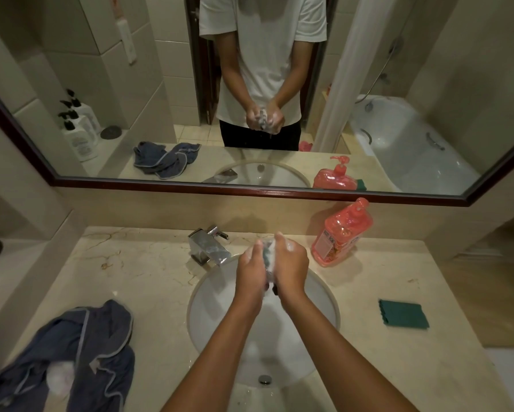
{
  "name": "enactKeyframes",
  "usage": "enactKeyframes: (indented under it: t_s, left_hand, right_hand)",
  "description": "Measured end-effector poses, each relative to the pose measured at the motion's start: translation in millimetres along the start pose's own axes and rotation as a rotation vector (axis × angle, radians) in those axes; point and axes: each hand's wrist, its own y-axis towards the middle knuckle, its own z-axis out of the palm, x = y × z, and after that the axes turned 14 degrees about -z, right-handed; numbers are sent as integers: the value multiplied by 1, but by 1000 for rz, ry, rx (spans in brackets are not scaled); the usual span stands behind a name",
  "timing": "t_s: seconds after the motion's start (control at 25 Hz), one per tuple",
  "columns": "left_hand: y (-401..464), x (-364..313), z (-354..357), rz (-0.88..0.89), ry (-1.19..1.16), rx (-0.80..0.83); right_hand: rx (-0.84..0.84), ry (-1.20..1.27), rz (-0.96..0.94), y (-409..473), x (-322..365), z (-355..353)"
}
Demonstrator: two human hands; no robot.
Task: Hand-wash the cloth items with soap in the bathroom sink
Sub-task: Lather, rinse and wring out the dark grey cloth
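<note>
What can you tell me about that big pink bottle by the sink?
The pink bottle looks like see-through plastic, filled with pink-red liquid soap. It has a pink pump head on top and a label on its front whose print is too small to read. It stands on the marble counter, to the right of the sink, close to the wall under the mirror, which shows it from behind. It appears to lean in this wide-angle view. Neither hand touches it.

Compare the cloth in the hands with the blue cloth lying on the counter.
The small cloth is bunched and soapy, squeezed between the left hand and right hand above the sink; the blue cloth lies loosely spread on the counter, untouched. The held one looks much smaller. Both are dark fabric.
</note>
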Motion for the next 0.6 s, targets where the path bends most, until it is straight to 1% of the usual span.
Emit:
enactKeyframes:
  t_s: [0.12,0.2,0.32,0.44,0.52,0.6]
  left_hand:
    - [-4,-3,-2,44,43,48]
    - [-3,-4,-6,45,59,37]
    - [2,-4,-15,66,-9,-26]
    - [8,-2,-18,82,33,-46]
    - [8,-1,-12,95,34,-33]
    - [7,0,-7,119,59,-44]
  right_hand:
    - [14,21,161,13,-14,2]
    - [63,30,203,11,-23,1]
    - [85,154,92,-2,-23,-6]
    - [160,236,-39,-17,-14,-6]
    - [138,218,-76,-21,-11,2]
    - [84,140,-76,-18,-11,10]
